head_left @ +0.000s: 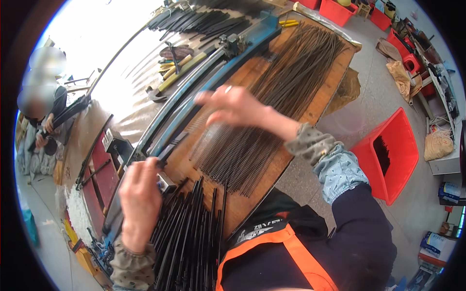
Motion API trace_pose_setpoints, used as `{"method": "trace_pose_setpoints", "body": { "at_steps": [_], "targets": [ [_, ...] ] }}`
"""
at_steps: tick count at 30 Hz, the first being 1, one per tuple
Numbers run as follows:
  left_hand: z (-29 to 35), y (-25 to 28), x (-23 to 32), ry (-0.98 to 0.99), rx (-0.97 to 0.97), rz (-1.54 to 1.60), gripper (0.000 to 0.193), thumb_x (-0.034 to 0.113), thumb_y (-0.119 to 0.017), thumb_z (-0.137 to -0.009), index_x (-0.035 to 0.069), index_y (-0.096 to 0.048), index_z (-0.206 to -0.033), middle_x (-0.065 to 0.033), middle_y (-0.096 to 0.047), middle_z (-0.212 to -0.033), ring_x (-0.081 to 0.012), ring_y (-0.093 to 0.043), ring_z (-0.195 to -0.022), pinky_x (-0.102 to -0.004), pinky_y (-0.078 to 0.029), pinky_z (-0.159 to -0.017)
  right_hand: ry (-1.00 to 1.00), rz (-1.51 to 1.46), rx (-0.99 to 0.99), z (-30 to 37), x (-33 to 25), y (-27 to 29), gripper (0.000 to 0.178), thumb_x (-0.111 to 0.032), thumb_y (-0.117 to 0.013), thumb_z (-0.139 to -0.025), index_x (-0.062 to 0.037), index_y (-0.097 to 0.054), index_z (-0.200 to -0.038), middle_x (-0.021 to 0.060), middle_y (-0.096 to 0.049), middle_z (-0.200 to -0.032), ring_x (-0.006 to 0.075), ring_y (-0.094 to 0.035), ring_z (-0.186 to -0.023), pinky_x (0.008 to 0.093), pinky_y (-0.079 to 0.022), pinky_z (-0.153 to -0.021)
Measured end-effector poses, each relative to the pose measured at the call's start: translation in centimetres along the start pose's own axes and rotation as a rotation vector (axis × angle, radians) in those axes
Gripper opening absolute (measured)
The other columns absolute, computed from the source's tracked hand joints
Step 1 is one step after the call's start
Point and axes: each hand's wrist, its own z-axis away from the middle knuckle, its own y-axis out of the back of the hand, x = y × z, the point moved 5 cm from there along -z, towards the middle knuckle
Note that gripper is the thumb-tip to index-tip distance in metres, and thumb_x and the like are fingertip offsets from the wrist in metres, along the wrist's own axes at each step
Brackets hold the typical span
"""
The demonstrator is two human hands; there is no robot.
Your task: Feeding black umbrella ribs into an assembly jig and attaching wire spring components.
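Note:
My left hand point(141, 199) is closed, its fingertips at the lower end of a blue metal rail point(182, 115). A short dark piece point(173, 147) lies by those fingertips; whether they grip it is hidden. My right hand point(238, 106), slightly blurred and wearing a ring, reaches across the rail's middle with fingers apart and nothing seen in them. Beneath my right forearm lie many long thin coil springs point(238, 162) on a wooden board point(259, 182). A bundle of black rods point(189, 233) sits beside my left forearm.
A hammer point(167, 89) and other hand tools lie beyond the rail, with black strips point(204, 23) farther back. A red bin point(400, 155) stands on the floor at the right. Another person point(46, 116) holds dark rods at the far left.

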Motion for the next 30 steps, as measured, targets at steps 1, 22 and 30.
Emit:
{"method": "trace_pose_setpoints", "body": {
  "at_steps": [1, 22, 30],
  "targets": [
    [-0.5, 0.2, -1.4, 0.017, 0.000, 0.010, 0.028, 0.000, -0.062, -0.087, 0.004, -0.063, -0.115, -0.0143, -0.058, -0.085, -0.0327, -0.060, -0.075, -0.0424, -0.049, -0.063, -0.121, 0.029, 0.078, 2.3, 3.4, 0.3, 0.067, -0.044, -0.071, -0.084, -0.0145, -0.050, -0.141, 0.0009, -0.060, -0.072, 0.0149, -0.060, -0.061, 0.0319, -0.054, -0.057],
    [3.1, 1.8, -3.4, -0.006, -0.066, -0.158, 0.030, -0.003, -0.060, -0.086, 0.002, -0.060, -0.116, -0.0118, -0.057, -0.082, -0.0314, -0.059, -0.076, -0.0416, -0.049, -0.067, -0.068, -0.193, 0.202, -4.2, -7.5, -1.8, 0.047, -0.026, -0.070, -0.089, -0.0089, -0.058, -0.131, 0.0019, -0.059, -0.066, 0.0162, -0.058, -0.059, 0.0324, -0.047, -0.066],
    [7.0, 3.5, -4.4, 0.173, -0.006, -0.118, 0.038, 0.001, -0.064, -0.087, 0.009, -0.064, -0.124, -0.0124, -0.053, -0.076, -0.0300, -0.056, -0.067, -0.0420, -0.046, -0.061, -0.028, -0.349, 0.227, -4.6, -10.0, -3.2, 0.023, -0.024, -0.073, -0.087, -0.0090, -0.072, -0.105, 0.0042, -0.069, -0.069, 0.0153, -0.066, -0.059, 0.0307, -0.050, -0.056]
  ]
}}
